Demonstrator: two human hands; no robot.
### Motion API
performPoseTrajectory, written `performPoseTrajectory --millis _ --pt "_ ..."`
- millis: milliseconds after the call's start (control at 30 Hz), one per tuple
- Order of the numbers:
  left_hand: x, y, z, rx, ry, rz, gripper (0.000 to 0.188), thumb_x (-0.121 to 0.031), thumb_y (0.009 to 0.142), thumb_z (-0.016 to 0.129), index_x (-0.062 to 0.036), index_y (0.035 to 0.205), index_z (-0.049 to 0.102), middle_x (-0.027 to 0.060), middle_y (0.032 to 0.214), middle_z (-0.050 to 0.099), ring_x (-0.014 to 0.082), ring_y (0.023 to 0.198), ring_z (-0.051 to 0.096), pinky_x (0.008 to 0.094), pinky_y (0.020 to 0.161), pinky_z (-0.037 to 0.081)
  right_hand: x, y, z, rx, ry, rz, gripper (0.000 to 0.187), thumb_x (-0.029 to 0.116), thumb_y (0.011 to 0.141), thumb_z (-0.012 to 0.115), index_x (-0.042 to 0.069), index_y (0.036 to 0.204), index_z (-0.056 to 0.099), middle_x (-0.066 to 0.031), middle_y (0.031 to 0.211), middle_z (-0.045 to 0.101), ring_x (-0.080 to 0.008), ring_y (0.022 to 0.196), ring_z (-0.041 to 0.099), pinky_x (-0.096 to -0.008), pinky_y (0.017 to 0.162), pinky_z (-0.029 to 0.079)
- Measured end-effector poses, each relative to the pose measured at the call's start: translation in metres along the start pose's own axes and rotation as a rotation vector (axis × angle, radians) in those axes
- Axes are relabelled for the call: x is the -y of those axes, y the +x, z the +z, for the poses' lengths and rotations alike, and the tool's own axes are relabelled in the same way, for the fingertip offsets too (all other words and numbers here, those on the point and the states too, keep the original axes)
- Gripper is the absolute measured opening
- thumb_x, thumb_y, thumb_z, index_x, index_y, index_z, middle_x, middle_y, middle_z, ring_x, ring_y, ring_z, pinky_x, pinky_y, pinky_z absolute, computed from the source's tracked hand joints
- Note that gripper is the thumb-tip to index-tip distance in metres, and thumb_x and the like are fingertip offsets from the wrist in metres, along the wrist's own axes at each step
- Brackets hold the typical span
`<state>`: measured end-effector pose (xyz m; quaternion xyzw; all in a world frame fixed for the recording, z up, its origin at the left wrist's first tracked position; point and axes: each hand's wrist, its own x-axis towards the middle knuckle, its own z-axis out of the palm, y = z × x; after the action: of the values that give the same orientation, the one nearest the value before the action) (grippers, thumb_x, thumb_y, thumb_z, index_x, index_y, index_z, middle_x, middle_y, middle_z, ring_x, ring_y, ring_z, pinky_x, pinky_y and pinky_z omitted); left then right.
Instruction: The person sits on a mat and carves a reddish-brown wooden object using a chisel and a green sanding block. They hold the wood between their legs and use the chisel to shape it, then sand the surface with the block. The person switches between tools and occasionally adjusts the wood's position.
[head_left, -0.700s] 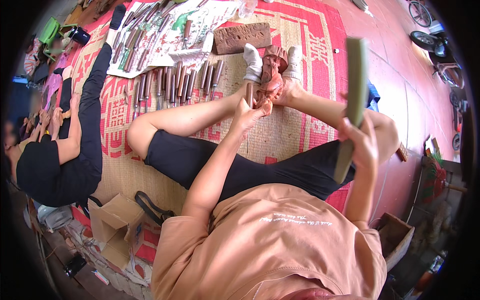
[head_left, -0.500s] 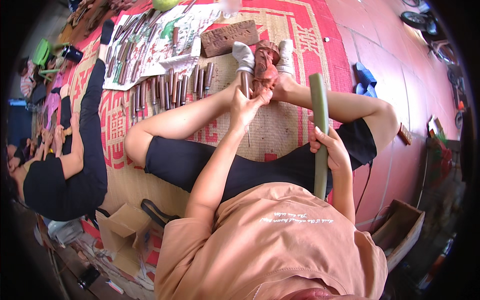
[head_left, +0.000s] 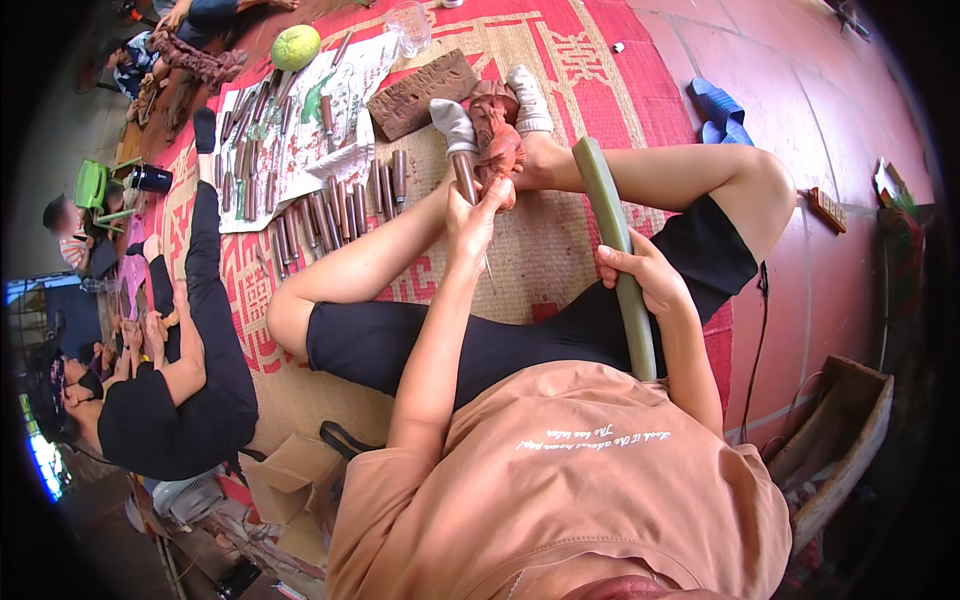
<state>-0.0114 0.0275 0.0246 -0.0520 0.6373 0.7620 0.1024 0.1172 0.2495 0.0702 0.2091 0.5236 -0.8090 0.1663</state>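
A reddish wooden carving (head_left: 497, 135) is held upright between my feet, which wear light socks. My left hand (head_left: 474, 226) is closed round a carving chisel (head_left: 464, 178); its brown handle points up and its thin metal blade shows below the hand. The thumb of that hand lies against the lower end of the carving. My right hand (head_left: 650, 276) wraps round a long, smooth, olive-green club (head_left: 606, 195) over my right thigh, its upper end leaning left. The club is apart from both chisel and carving.
Several wood-handled chisels (head_left: 335, 215) lie on the mat and on a stained paper sheet (head_left: 350, 165). Past them are a wooden block (head_left: 422, 95), a green fruit (head_left: 295, 47) and a glass (head_left: 408, 30). Blue slippers (head_left: 722, 110) lie right; another person (head_left: 170, 410) sits left.
The club's upper end has tipped left, toward the carving, with my right hand still round it. My left hand stays on the chisel by the carving. The whole view has shifted.
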Motion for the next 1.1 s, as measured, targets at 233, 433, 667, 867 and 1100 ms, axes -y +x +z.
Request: performPoseTrajectory --millis 233,433,667,867,1100 --pt "0.032 0.009 -0.005 0.116 -0.044 0.156 0.031 -0.021 0.09 0.072 -0.0104 0.101 0.044 0.0023 0.08 0.06 0.0007 0.045 0.043 0.0153 0.038 0.033 -0.001 0.006 -0.008 0.015 0.039 -0.009 0.037 0.014 0.089 0.072 0.0 0.115 0.05 -0.0011 0.074 0.05 -0.0107 0.066 0.05 -0.0269 0.063 0.044" --pt "0.023 -0.004 -0.023 0.244 -0.116 -0.209 0.036 -0.029 0.093 0.065 -0.0054 0.116 0.05 0.0142 0.091 0.069 -0.0005 0.04 0.038 0.0129 0.034 0.03 0.001 0.013 -0.013 0.019 0.093 0.003 0.041 0.014 0.089 0.072 -0.001 0.119 0.049 -0.001 0.076 0.049 -0.0108 0.067 0.05 -0.0271 0.063 0.044" --pt "0.024 -0.006 -0.019 0.177 -0.063 -0.23 0.04 -0.028 0.092 0.065 -0.0044 0.12 0.05 0.0154 0.09 0.069 -0.0012 0.039 0.034 0.0123 0.034 0.029 0.001 0.021 -0.021 0.013 0.146 0.039 0.046 0.01 0.091 0.068 0.002 0.131 0.046 -0.0001 0.079 0.049 -0.0099 0.067 0.047 -0.0258 0.063 0.043" --pt "0.019 -0.008 -0.019 0.209 -0.05 -0.237 0.042 -0.026 0.09 0.069 -0.0041 0.121 0.049 0.0095 0.094 0.066 -0.0003 0.045 0.04 0.0141 0.039 0.033 0.002 0.021 -0.023 -0.054 0.169 -0.01 0.05 0.01 0.09 0.068 0.002 0.134 0.047 0.0006 0.079 0.05 -0.0095 0.067 0.047 -0.0245 0.062 0.042" --pt "0.017 -0.006 -0.021 0.2 -0.037 -0.277 0.033 -0.017 0.091 0.068 -0.0029 0.118 0.055 0.0056 0.098 0.063 0.0041 0.06 0.053 0.0187 0.05 0.042 -0.013 0.029 -0.032 -0.102 0.084 -0.101 0.046 0.017 0.083 0.077 0.008 0.122 0.055 -0.0023 0.08 0.06 -0.0117 0.062 0.057 -0.0256 0.056 0.048"
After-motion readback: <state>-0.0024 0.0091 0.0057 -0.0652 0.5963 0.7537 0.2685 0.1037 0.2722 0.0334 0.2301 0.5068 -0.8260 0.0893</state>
